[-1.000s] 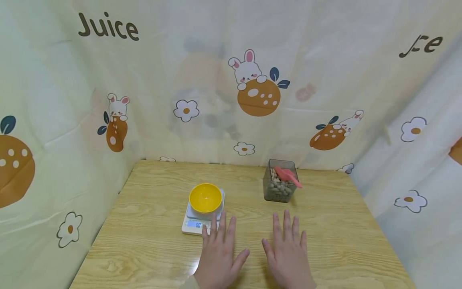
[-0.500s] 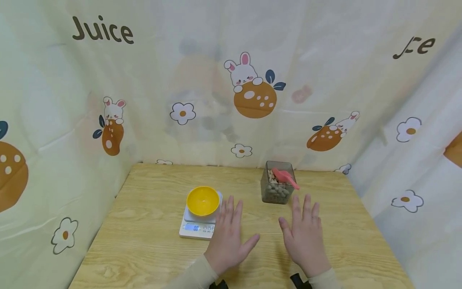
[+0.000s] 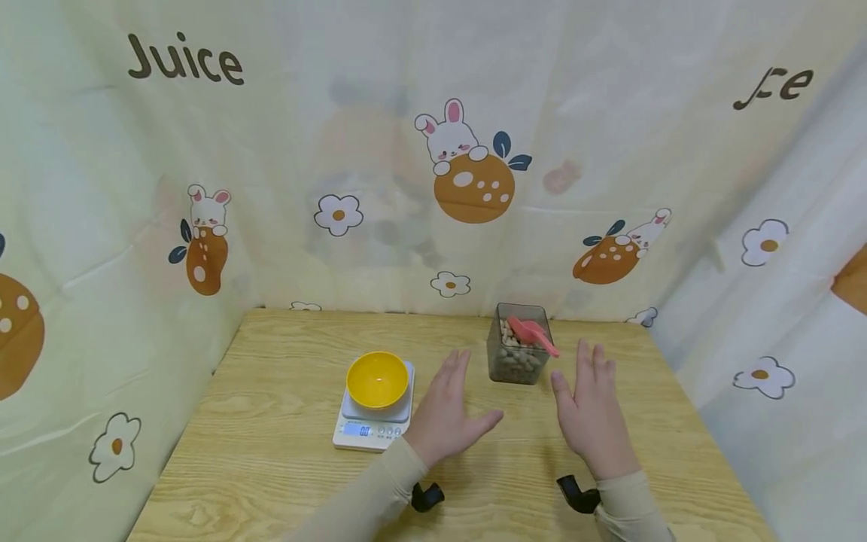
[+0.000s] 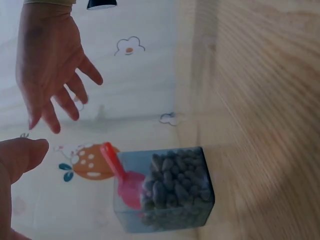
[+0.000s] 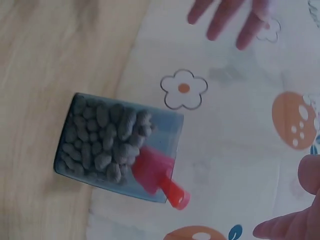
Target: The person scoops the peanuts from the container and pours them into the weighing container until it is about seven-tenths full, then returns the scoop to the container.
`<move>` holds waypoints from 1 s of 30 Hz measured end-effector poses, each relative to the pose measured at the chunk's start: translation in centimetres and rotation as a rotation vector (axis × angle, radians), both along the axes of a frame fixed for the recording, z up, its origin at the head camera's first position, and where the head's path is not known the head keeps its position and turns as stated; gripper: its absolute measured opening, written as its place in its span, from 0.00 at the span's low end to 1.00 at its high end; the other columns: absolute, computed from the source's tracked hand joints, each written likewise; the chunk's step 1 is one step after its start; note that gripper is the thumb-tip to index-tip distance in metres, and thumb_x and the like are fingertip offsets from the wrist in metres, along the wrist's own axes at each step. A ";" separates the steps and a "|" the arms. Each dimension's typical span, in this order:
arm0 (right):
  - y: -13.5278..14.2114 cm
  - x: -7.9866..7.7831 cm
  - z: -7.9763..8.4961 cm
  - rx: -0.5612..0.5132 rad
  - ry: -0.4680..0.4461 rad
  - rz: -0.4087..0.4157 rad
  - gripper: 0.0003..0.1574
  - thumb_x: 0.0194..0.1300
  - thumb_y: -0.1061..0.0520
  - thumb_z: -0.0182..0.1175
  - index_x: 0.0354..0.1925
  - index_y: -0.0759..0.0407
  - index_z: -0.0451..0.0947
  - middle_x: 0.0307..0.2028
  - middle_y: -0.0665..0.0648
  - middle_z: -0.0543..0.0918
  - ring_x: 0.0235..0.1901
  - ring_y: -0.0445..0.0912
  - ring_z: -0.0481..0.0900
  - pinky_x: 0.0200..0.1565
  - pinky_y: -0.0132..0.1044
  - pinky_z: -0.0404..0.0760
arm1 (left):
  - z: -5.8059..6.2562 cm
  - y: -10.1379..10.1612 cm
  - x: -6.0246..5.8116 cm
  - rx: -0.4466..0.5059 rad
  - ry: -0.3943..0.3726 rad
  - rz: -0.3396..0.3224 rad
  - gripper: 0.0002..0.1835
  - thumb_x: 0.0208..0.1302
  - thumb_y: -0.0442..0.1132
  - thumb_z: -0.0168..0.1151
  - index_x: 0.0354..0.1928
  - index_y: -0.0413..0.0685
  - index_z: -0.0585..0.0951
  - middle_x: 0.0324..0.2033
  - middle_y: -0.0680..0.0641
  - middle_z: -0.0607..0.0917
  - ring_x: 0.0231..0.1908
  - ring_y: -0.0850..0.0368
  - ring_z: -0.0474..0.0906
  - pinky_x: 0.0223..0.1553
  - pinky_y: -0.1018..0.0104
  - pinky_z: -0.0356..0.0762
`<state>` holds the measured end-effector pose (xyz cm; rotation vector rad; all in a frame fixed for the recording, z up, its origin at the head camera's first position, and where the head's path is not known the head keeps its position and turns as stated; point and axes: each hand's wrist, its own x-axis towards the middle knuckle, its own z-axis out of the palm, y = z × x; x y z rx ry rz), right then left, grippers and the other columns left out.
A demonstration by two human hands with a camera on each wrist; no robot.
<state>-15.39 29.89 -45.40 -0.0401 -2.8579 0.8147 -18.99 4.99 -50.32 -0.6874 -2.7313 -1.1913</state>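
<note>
My left hand (image 3: 447,414) is raised above the table, its fingers straight and its thumb spread, holding nothing. To the right, my right hand (image 3: 596,421) is held up with extended fingers and nothing in its grasp. Between and beyond the hands stands a clear grey square container (image 3: 500,367), holding many small oblong pieces (image 5: 92,137) that look like unshelled peanuts. A pink scoop (image 3: 530,333) lies on them, handle over the rim. Left of my left hand, a yellow bowl (image 3: 377,381) sits on a white kitchen scale (image 3: 348,443) whose display reads 0.0.
The wood-grain table (image 3: 271,452) backs against a cream curtain (image 3: 379,150) printed with rabbits, oranges and flowers. More curtain hangs along the left and right sides. Black straps or mounts (image 3: 578,495) show at both wrists.
Both hands have moved forward and to the right, rising and turning so the palms face each other more. Sleeves and wrist mounts have come into view. Bowl, scale and container stay put.
</note>
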 end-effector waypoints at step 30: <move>2.8 -6.5 -0.8 -0.222 -0.155 -0.131 0.55 0.83 0.27 0.40 0.86 0.63 0.47 0.80 0.75 0.63 0.77 0.72 0.65 0.73 0.71 0.71 | -1.2 5.5 -9.7 -0.005 -0.077 -0.044 0.63 0.58 0.59 0.82 0.87 0.51 0.52 0.86 0.44 0.58 0.84 0.44 0.57 0.82 0.45 0.64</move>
